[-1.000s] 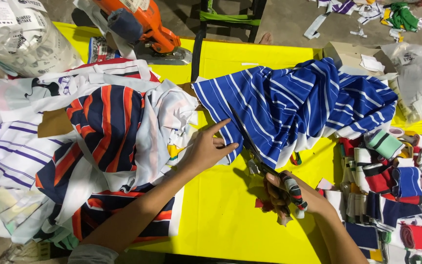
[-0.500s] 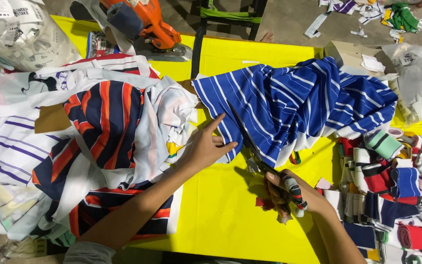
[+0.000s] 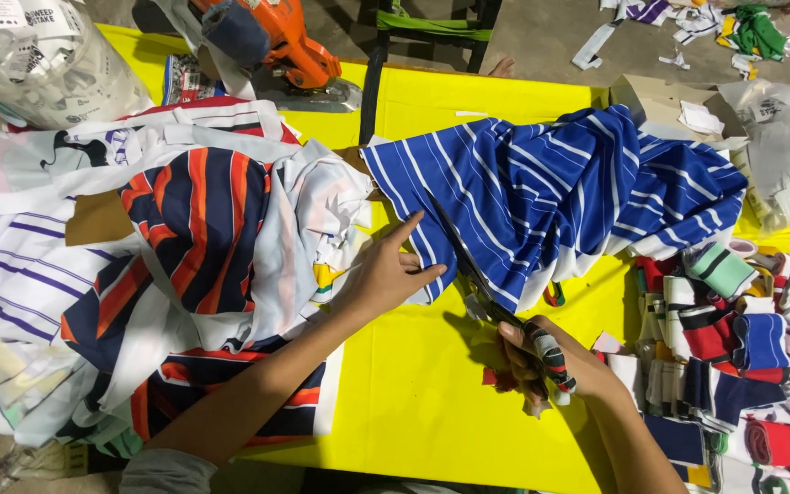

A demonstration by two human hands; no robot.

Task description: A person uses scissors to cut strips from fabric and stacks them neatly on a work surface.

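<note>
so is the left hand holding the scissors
No, the scissors are in the right hand; the left hand presses the blue striped fabric.

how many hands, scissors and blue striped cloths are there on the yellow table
hands: 2, the left hand pressing on the cloth and the right hand working the scissors
scissors: 1, blades in the cloth
blue striped cloth: 1, being cut on the yellow table
total: 4
</note>
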